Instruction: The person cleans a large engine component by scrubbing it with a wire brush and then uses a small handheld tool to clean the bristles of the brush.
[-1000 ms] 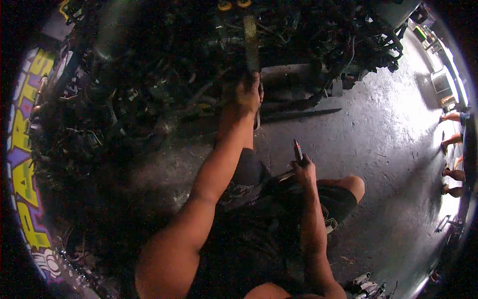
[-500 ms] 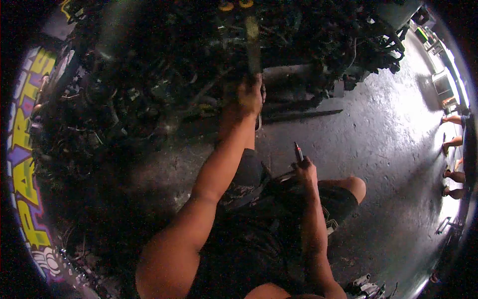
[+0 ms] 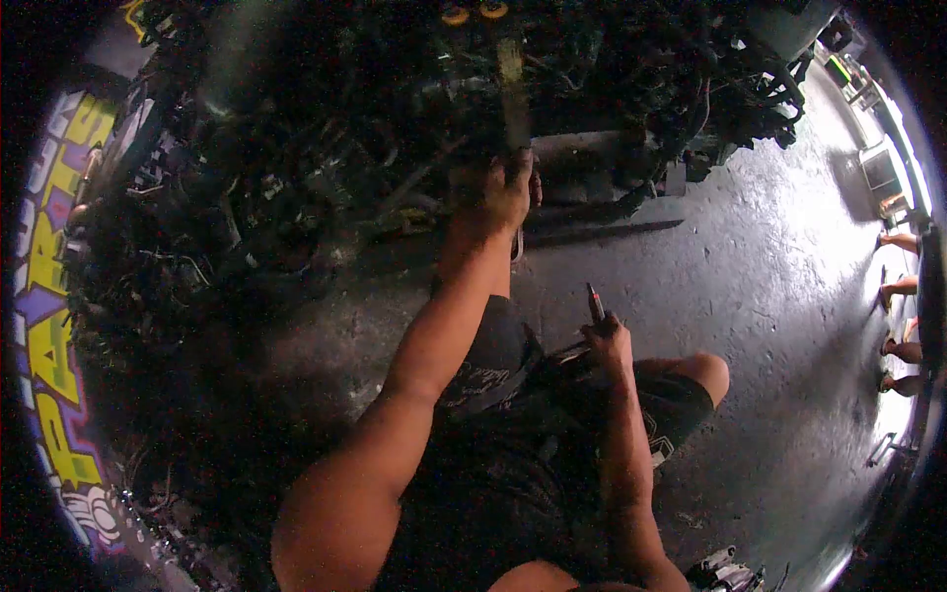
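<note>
My left hand [image 3: 511, 195] reaches forward to the near side of a big mass of dark, tangled machine parts [image 3: 326, 168]. Its fingers are curled closed, but shadow hides what is in them. A long, narrow, yellowish strip [image 3: 511, 84] rises directly above the fingertips; whether the hand grips it cannot be told. Just below the wrist a pale curved edge [image 3: 517, 245] shows. My right hand [image 3: 609, 340], low over my lap, is closed around a slim dark pen-shaped tool [image 3: 595, 304] with a red mark, its tip pointing up and forward.
A dark flat bar [image 3: 602, 233] lies along the near side of the parts. Worn grey floor [image 3: 789, 257] stretches to the right, where several other people's legs [image 3: 900, 286] show. Yellow and purple lettering [image 3: 61, 296] stands at left. Two orange discs [image 3: 493, 11] sit at the top.
My left hand and the strip above it have shifted slightly right in view, as has the scene. My right hand keeps its hold on the pen-shaped tool, almost still.
</note>
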A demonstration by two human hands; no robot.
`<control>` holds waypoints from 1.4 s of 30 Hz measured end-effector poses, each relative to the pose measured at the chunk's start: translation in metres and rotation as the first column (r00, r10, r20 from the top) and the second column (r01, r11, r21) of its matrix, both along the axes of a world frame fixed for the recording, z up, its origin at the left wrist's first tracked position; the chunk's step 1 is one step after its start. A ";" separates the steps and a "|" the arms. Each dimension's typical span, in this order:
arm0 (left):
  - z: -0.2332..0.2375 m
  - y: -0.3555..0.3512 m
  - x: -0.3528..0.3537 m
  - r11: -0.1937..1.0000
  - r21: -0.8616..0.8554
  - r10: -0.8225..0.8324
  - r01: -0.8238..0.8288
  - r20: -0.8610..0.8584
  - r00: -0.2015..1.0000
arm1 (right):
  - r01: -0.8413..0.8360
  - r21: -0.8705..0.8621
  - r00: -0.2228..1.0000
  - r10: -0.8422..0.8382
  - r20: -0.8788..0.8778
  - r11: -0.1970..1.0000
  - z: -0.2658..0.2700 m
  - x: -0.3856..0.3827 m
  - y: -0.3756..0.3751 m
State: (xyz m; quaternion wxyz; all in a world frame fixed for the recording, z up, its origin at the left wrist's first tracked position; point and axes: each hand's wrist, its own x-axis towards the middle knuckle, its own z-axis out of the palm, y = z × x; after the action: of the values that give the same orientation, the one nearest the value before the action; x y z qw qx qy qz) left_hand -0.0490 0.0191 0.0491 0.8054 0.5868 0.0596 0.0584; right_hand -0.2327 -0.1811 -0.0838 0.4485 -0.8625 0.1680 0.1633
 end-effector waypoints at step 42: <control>-0.058 -0.041 -0.051 0.451 0.890 -0.446 -0.065 0.288 0.847 | 0.336 0.265 0.771 -0.426 0.473 0.904 0.005 -0.012 -0.012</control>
State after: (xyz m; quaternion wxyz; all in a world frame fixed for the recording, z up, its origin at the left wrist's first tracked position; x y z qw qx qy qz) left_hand -0.1001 -0.0219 -0.0093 0.3780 0.8813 -0.2517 0.1306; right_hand -0.2443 -0.1933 -0.0783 0.5705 -0.7814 0.1981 -0.1573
